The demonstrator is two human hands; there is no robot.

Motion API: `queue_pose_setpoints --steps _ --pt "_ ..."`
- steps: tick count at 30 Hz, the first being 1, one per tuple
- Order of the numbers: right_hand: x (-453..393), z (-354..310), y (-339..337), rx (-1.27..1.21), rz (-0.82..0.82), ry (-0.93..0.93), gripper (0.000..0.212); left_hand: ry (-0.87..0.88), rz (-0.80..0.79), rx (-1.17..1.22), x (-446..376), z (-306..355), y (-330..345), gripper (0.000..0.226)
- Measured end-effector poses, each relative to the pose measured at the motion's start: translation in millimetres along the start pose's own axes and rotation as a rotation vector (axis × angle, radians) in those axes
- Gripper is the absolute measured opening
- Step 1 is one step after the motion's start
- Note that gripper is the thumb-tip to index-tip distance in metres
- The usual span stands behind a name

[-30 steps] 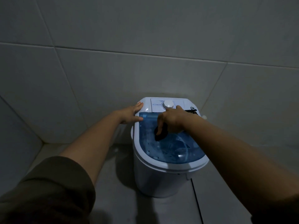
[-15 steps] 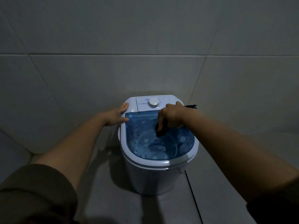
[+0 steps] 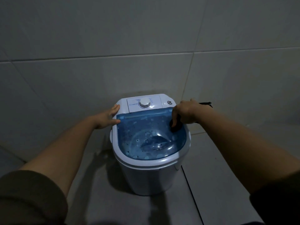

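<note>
A small white washing machine (image 3: 146, 176) stands on the tiled floor against the wall. Its clear blue lid (image 3: 146, 135) is down and speckled with pale spots. A white dial (image 3: 145, 103) sits on the control panel at the back. My left hand (image 3: 107, 117) rests flat against the machine's back left corner, fingers straight, thumb on the lid edge. My right hand (image 3: 186, 113) grips a small dark object (image 3: 175, 125), pressed on the right side of the lid. What the object is stays unclear.
Grey tiled walls (image 3: 146, 46) close in behind and to the left. A dark cord end (image 3: 206, 103) shows behind my right wrist. A round button (image 3: 170, 102) sits right of the dial. A floor joint (image 3: 191, 192) runs along the machine's right.
My right hand has slid the dark object from the lid's middle to its right side. My left hand stays at the back left corner. The camera view has shifted.
</note>
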State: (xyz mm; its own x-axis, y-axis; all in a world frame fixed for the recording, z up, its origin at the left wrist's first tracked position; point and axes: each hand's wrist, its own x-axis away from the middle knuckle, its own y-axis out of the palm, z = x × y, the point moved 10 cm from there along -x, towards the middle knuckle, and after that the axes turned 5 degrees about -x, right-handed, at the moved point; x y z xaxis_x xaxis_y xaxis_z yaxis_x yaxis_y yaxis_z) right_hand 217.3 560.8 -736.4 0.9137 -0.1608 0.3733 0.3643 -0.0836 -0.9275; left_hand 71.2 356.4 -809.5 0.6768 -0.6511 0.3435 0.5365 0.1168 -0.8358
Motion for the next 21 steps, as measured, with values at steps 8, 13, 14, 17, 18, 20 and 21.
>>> queue_pose_setpoints --steps 8,13,14,17,18,20,21 --pt "1 13 1 -0.014 0.034 0.013 0.017 0.004 0.012 -0.006 0 2 -2 0.075" --pt "5 21 1 -0.013 0.015 0.047 0.018 0.009 0.007 -0.029 0 3 -1 0.075" --pt "6 20 0 -0.005 0.008 0.05 0.018 0.01 0.007 -0.03 0 2 -1 0.075" --pt "7 11 -6 -0.006 0.009 0.036 0.019 0.009 0.001 -0.017 -1 1 0 0.076" --pt "7 5 -10 -0.009 0.015 0.018 0.021 0.007 -0.002 -0.009 -2 1 1 0.076" --pt "3 -14 -15 -0.009 0.026 -0.032 0.028 0.001 -0.001 -0.002 -2 -1 1 0.077" --pt "-1 -26 -17 -0.008 0.034 -0.065 0.033 -0.001 0.002 0.0 -1 -2 0 0.077"
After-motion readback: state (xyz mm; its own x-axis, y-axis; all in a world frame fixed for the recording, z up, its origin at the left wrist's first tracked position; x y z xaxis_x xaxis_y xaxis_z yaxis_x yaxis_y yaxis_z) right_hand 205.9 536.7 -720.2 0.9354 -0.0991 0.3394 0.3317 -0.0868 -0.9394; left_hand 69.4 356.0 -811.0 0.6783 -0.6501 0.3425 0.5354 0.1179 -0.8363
